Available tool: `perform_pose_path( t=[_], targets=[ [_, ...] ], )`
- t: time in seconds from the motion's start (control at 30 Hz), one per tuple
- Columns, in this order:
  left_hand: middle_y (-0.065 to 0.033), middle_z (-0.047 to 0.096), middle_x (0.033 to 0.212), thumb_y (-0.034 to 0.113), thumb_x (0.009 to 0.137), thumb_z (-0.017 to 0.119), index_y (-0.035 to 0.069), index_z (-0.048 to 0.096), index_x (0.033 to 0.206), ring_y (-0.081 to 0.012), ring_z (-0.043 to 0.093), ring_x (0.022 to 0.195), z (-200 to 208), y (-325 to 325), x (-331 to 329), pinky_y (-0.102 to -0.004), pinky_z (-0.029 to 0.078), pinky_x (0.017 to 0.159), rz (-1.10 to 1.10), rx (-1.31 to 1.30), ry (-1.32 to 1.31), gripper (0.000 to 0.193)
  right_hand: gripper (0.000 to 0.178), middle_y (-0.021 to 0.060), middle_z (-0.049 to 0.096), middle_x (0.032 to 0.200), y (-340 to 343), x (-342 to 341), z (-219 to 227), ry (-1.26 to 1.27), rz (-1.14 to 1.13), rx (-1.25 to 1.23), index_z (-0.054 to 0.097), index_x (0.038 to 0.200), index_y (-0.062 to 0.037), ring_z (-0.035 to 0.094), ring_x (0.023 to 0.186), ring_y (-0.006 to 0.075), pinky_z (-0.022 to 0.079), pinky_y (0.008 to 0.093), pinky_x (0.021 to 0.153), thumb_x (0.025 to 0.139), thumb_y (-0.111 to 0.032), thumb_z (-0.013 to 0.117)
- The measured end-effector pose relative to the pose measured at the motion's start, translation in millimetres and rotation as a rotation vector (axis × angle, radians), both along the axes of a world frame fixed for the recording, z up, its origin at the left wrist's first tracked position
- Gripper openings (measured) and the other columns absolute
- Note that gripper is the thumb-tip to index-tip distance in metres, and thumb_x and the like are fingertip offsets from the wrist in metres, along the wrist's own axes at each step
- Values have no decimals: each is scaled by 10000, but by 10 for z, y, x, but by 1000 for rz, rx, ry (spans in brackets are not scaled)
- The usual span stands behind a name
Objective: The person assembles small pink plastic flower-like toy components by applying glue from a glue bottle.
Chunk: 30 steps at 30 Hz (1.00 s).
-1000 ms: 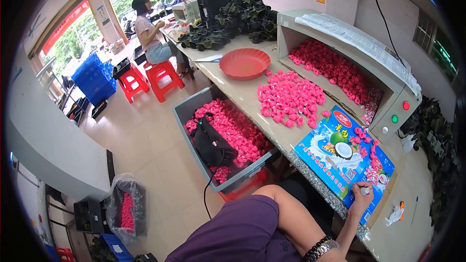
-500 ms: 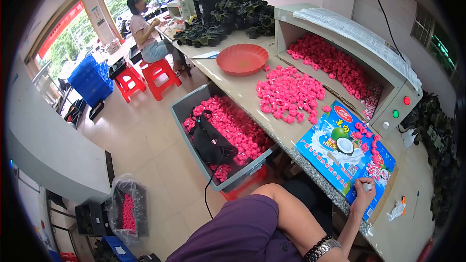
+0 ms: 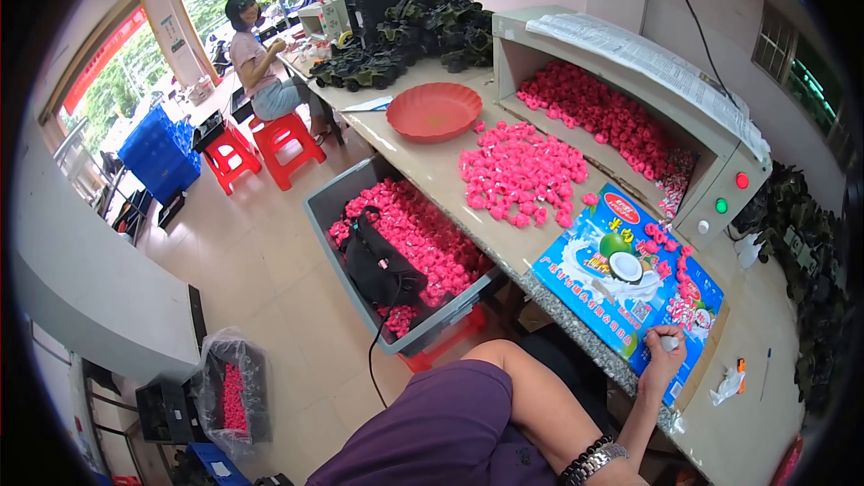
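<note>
My right hand (image 3: 664, 355) is closed around a small whitish object with a rounded end (image 3: 670, 343), too small to name. It rests on the near edge of a blue printed cardboard sheet (image 3: 585, 256) on the table. Pink rosebud-shaped pieces (image 3: 664, 241) lie along the sheet's right side, with small pink-and-white bits (image 3: 688, 310) near my fingers. A larger pile of these pink pieces (image 3: 522, 171) spreads beyond the sheet. My left forearm crosses the lower edge, with dark beads and a metal watch (image 3: 598, 461) at the wrist; the left hand is out of frame.
A grey bin (image 3: 315, 216) of pink pieces, with a black bag (image 3: 382, 261) on top, stands left of the table. A red dish (image 3: 436, 112) and a box-shaped machine (image 3: 720, 180) are farther back. A person (image 3: 261, 72) sits on a red stool (image 3: 286, 148).
The view has shifted slightly, so the scene sits a little farther left. My right hand stays by the sheet's near edge, still closed. The seated person's head has turned.
</note>
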<state>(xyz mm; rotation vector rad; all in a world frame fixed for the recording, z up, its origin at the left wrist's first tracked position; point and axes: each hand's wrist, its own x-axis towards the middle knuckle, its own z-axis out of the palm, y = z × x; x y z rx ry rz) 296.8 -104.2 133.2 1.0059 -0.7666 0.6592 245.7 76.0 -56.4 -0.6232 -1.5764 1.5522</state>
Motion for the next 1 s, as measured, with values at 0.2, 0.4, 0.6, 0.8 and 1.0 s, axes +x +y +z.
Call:
perform_pose_path(
  t=[0.2, 0.4, 0.6, 0.8, 1.0],
  targets=[
    [-160, 296, 1493, 553, 952, 340, -8, 224, 1462, -259, 275, 1382, -12, 106, -349, -391, 223, 1130, 382, 4, 371, 768, 165, 45, 613, 815, -33, 96, -21, -6, 11, -4, 570, 867, -49, 562, 705, 108, 460, 226, 647, 774, 33, 678],
    [-197, 382, 1446, 458, 977, 444, -24, 302, 1436, -266, 343, 1346, 73, 238, -1207, -398, 290, 1110, 454, 18, 615, 681, 167, 27, 623, 814, -81, 90, 87, -49, -130, -123, 620, 813, -56, 575, 728, 118, 477, 257, 666, 716, 51, 703],
    [-57, 608, 831, 144, 819, 727, 24, 598, 797, -161, 577, 727, -317, 346, -1794, -284, 466, 658, 1145, -220, 989, 178, 170, 97, 651, 853, 1, -47, 107, 29, -84, -240, 588, 866, -15, 618, 756, 156, 510, 273, 691, 756, 74, 682],
    [-15, 607, 737, 84, 835, 686, 11, 614, 847, -50, 553, 685, -1125, 831, -2295, -215, 440, 602, 1565, -488, 1343, 103, 169, 105, 653, 857, 140, 98, 176, 64, -80, -286, 584, 871, -10, 623, 759, 162, 514, 276, 705, 761, 79, 678],
    [-147, 647, 1053, 85, 827, 625, 42, 625, 1118, -287, 643, 876, -1632, 1251, -2743, -377, 520, 768, 2367, 320, 1422, 295, 161, 91, 640, 832, 21, -104, 190, -26, -42, -330, 587, 858, -23, 603, 736, 158, 491, 280, 696, 759, 68, 676]
  ],
)
